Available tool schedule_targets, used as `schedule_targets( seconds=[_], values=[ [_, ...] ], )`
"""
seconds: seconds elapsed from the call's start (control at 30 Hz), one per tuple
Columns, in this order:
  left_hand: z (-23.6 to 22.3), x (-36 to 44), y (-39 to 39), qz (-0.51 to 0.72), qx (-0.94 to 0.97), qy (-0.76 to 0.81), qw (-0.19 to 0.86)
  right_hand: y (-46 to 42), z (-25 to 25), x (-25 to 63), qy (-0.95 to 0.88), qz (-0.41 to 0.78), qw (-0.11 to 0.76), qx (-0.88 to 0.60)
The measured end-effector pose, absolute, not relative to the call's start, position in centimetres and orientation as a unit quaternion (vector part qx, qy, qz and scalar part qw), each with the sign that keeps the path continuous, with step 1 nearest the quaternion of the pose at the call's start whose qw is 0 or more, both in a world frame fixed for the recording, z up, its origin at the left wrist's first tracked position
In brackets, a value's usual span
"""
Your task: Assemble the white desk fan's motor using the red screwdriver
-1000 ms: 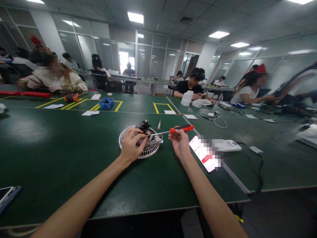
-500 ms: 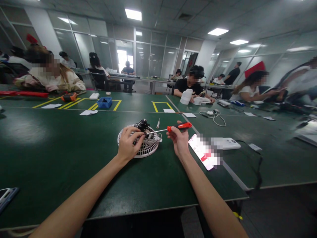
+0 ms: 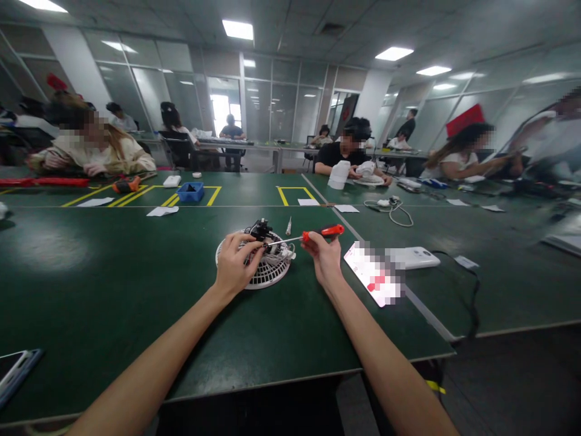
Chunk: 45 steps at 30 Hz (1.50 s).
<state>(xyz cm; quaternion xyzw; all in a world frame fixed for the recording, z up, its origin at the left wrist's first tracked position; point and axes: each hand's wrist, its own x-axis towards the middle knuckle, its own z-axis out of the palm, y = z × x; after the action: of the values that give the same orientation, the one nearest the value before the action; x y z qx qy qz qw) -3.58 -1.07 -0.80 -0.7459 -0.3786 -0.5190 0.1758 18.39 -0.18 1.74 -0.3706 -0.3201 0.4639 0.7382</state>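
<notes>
A white round fan grille [image 3: 269,280] lies on the green table, with a black motor-like part [image 3: 260,230] and bundled white wires [image 3: 284,254] on top of it. My left hand [image 3: 235,264] is over the grille's left side, thumb and fingers pinched at the black part; what sits between them is too small to make out. In my right hand [image 3: 325,259] is a red and black screwdriver [image 3: 323,232], fingers closed round its handle. Its thin shaft points left, and the tip meets the left fingertips. Just behind the grille lies a small pointed whitish piece [image 3: 289,226].
Right of my right hand lies a lit phone [image 3: 363,275], beside a white device [image 3: 420,258] with a black cable. Farther back are a blue bin [image 3: 190,192], an orange-black tool [image 3: 126,184], paper slips and a white cable [image 3: 402,215]. Another phone [image 3: 18,372] is at near left. Co-workers sit across the table.
The right hand and screwdriver handle have shifted slightly left, while the tip stays at the left fingertips. The left hand looks nearly unchanged. The camera view has moved a little.
</notes>
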Motion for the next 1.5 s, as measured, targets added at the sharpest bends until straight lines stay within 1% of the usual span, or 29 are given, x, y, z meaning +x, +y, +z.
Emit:
schedule_targets(
  seconds=[0.23, 0.47, 0.7, 0.97, 1.27, 1.37, 1.5],
  values=[
    [-0.45, -3.70, -1.16, -0.484, -0.763, -0.369, 0.218, -0.17, 1.24, 17.93, -0.297, 0.492, 0.719, -0.393],
    [-0.28, -3.60, -1.20, -0.486, -0.767, -0.341, 0.244, 0.11, 1.17, 18.03, -0.269, 0.516, 0.709, -0.398],
    [-0.53, -3.70, -0.95, -0.487, -0.771, -0.343, 0.225, -0.04, 1.51, 18.49, -0.248, 0.561, 0.715, -0.337],
    [-0.26, -3.38, -1.25, -0.502, -0.764, -0.352, 0.202, 0.00, 1.43, 18.16, -0.254, 0.523, 0.731, -0.358],
    [-0.36, -3.63, -1.17, -0.502, -0.763, -0.365, 0.179, 0.03, 1.01, 18.05, -0.295, 0.476, 0.715, -0.419],
    [-0.46, -3.62, -1.12, -0.498, -0.766, -0.369, 0.169, 0.01, 1.20, 18.31, -0.290, 0.484, 0.725, -0.395],
    [-0.48, -3.73, -0.97, -0.495, -0.771, -0.364, 0.165, -0.09, 1.51, 18.72, -0.288, 0.527, 0.725, -0.338]
  ],
)
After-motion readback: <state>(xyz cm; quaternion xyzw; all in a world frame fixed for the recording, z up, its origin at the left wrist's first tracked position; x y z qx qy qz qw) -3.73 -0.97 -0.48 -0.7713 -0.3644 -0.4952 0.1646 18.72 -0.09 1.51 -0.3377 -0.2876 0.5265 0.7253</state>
